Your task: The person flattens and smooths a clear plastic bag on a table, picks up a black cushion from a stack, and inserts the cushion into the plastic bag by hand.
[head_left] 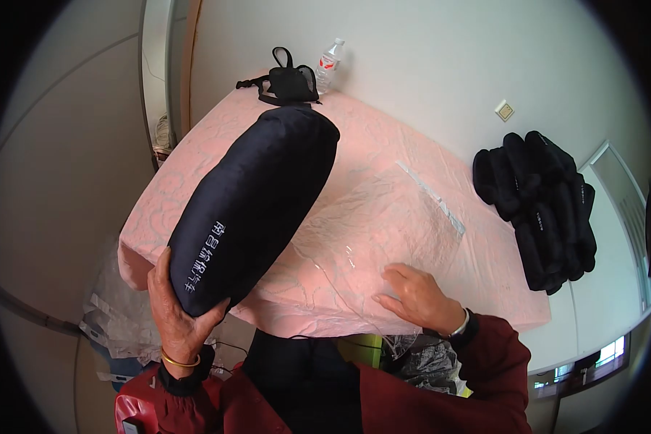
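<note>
A long, padded black cushion (260,188) with white Chinese lettering is tilted over the left part of the table. My left hand (181,311) grips its near end, thumb on one side and fingers on the other. Right of the cushion, a clear plastic bag (383,224) lies spread out and wrinkled, with a pale strip along its far edge. My right hand (421,298) is over the near side of that bag, fingers loosely stretched and thumb apart, holding nothing. Whether it touches the plastic I cannot tell.
A pink patterned cloth (159,195) covers the table. At the back stand a water bottle (329,66) and a black strapped pouch (289,83). Several black cushions (539,210) are piled on a white surface (607,311) at the right. Plastic packaging (119,311) lies at lower left.
</note>
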A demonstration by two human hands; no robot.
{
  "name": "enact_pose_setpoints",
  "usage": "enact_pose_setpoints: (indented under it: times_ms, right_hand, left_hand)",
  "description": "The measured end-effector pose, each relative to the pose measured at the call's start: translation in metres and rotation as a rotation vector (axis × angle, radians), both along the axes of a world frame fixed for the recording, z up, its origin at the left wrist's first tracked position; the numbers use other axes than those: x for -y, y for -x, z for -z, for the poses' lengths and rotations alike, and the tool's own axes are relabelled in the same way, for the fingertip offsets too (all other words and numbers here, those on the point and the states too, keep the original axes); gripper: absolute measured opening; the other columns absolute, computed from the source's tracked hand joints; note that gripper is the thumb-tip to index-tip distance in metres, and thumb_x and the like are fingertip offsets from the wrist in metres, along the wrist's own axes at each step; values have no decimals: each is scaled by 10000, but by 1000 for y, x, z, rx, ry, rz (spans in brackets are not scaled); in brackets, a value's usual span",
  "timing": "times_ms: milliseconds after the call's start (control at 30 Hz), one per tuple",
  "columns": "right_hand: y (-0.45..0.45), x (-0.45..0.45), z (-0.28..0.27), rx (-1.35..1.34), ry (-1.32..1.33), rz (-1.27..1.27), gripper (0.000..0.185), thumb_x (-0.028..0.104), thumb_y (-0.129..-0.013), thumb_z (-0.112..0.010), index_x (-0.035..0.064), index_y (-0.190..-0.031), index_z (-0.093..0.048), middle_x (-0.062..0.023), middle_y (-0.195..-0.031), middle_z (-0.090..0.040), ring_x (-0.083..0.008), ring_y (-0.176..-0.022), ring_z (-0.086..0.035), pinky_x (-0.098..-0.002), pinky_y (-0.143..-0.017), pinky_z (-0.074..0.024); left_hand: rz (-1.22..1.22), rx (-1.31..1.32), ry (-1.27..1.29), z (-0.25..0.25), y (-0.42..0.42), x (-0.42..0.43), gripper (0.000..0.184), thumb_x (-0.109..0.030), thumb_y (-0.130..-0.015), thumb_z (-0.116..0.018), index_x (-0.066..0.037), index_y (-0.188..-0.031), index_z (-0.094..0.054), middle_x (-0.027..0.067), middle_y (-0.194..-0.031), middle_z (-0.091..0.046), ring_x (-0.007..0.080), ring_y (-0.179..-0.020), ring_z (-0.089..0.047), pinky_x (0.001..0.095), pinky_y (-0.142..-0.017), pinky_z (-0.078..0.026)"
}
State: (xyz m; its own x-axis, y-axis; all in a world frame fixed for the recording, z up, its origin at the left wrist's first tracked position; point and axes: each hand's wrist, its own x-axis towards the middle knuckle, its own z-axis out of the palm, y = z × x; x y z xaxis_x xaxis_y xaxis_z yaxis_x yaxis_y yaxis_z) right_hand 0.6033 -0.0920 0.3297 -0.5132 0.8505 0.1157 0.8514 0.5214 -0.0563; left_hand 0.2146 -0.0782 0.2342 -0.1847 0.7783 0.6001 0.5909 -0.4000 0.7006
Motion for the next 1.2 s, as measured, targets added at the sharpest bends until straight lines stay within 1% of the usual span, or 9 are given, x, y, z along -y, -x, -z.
enact_pose_setpoints:
  times_ms: [167,433,567,667,900,1000,1100,1167,1200]
  right_hand:
    - [37,-52,10,128,-92,-38,325,279,-877,-728,-20,-892,-601,-175,-864,-641,-360,-729,-672,-398,-625,-556]
    - [40,-78,37,497,-168,-53,143,122,-842,-665,2,-818,-593,-156,-737,-612,-341,-600,-639,-413,-555,-535]
    - [28,-82,20,216,-88,34,135,117,-876,-636,-12,-848,-603,-181,-747,-603,-380,-665,-635,-442,-587,-529]
    - [21,-79,12,45,-248,38,103,108,-860,-637,15,-845,-598,-171,-756,-592,-370,-703,-641,-452,-608,-526]
    - [15,-37,26,128,-160,125,93,125,-868,-644,38,-870,-611,-158,-783,-590,-377,-741,-647,-465,-627,-521]
    - [4,-33,31,200,-133,175,94,131,-879,-643,41,-876,-617,-155,-787,-593,-382,-742,-646,-468,-626,-516]
    - [-13,-34,32,256,-88,221,89,129,-891,-635,42,-875,-621,-156,-790,-602,-387,-740,-644,-470,-626,-511]
    - [-21,-42,25,107,-135,239,83,119,-895,-625,42,-865,-624,-160,-791,-612,-387,-734,-641,-468,-629,-507]
    - [-23,-45,21,31,-161,248,82,115,-897,-619,41,-860,-625,-163,-792,-618,-388,-731,-640,-468,-631,-505]
  left_hand:
    - [-21,14,39,3,3,4,1038,-244,-549,-880,-21,-1456,-429,174,-1238,-562,352,-1165,-568,432,-1027,-441]
    - [-18,2,40,5,5,6,1051,-236,-540,-896,-21,-1458,-431,163,-1251,-569,334,-1181,-576,421,-1042,-437]
    - [-15,0,36,9,5,5,1067,-246,-538,-909,-23,-1463,-427,165,-1271,-572,332,-1195,-577,422,-1049,-436]
    - [-3,-2,27,13,8,6,1076,-252,-542,-921,-25,-1468,-421,168,-1299,-573,327,-1218,-574,421,-1063,-432]
    - [54,40,-30,25,8,4,1072,-210,-538,-936,-29,-1460,-420,209,-1356,-545,389,-1236,-565,452,-1070,-439]
    - [74,104,3,26,10,5,1092,-229,-548,-949,-26,-1477,-413,171,-1366,-572,293,-1262,-563,402,-1093,-424]
    - [69,127,5,35,17,2,1088,-225,-538,-954,-25,-1465,-420,174,-1356,-578,300,-1239,-580,409,-1077,-438]
    - [66,134,1,37,22,3,1086,-223,-533,-956,-24,-1458,-424,176,-1351,-582,304,-1227,-589,413,-1069,-445]
    - [143,356,-6,40,27,4,1064,-209,-537,-952,-25,-1449,-435,163,-1339,-592,291,-1216,-594,403,-1063,-449]
